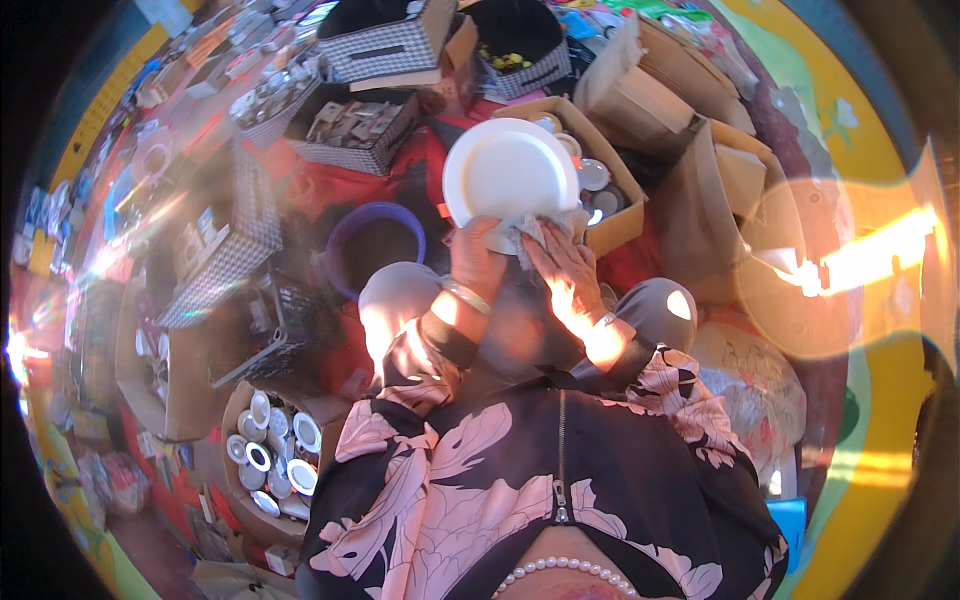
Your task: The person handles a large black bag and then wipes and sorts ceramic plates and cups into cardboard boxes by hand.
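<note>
A round white plastic disc with a raised rim (510, 169), perhaps a lamp panel, is held up in front of my knees. My left hand (478, 255) grips its lower edge, thumb on the near face. At the lower right edge, my right hand (564, 266) presses a crumpled greyish cloth (551, 225) against the disc. Behind and right of the disc stands a cardboard box (619, 176) with several round lamp-like parts (594, 174), partly hidden by the disc.
A purple-rimmed tub (418, 225) stands left of my hands. Checked fabric bins (360, 159) and a black plastic crate (281, 337) lie farther left. A box of round white fittings (247, 510) is at lower left; open cardboard boxes (679, 217) stand at right.
</note>
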Tool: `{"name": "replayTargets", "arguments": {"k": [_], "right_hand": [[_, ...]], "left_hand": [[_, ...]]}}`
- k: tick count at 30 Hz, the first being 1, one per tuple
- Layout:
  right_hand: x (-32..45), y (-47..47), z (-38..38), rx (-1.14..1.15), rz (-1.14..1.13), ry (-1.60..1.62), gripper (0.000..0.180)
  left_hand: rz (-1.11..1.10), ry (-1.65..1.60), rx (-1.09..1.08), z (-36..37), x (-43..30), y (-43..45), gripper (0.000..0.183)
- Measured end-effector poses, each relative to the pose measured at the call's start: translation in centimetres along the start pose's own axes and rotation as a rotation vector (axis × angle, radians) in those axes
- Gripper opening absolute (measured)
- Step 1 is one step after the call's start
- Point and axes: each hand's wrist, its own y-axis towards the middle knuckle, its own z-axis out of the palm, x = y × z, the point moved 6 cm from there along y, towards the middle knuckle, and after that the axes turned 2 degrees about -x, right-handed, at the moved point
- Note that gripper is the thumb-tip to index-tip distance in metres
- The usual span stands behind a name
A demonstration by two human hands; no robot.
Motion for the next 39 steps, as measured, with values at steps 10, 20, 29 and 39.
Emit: {"name": "replayTargets", "arguments": {"k": [10, 20, 29, 39], "right_hand": [[-7.6, 7.3, -4.7, -0.269, 0.226, -0.155, 0.052], [3.1, 6.8, -0.1, -0.141, -0.193, 0.216, 0.047], [-5.4, 7.6, -3.8, -0.414, 0.338, 0.237, 0.035], [0.4, 6.8, -1.3, -0.017, -0.185, 0.376, 0.034]], "left_hand": [[0.002, 0.234, 0.118, 1.3, 1.4, -0.4, 0.051], [0.163, 0.540, 0.282, -0.5, 2.3, -0.1, 0.036], [-0.014, 0.211, 0.213, 3.9, 1.1, -1.4, 0.049], [-0.040, 0.017, 0.225, 2.8, 0.2, -0.8, 0.047]]}}
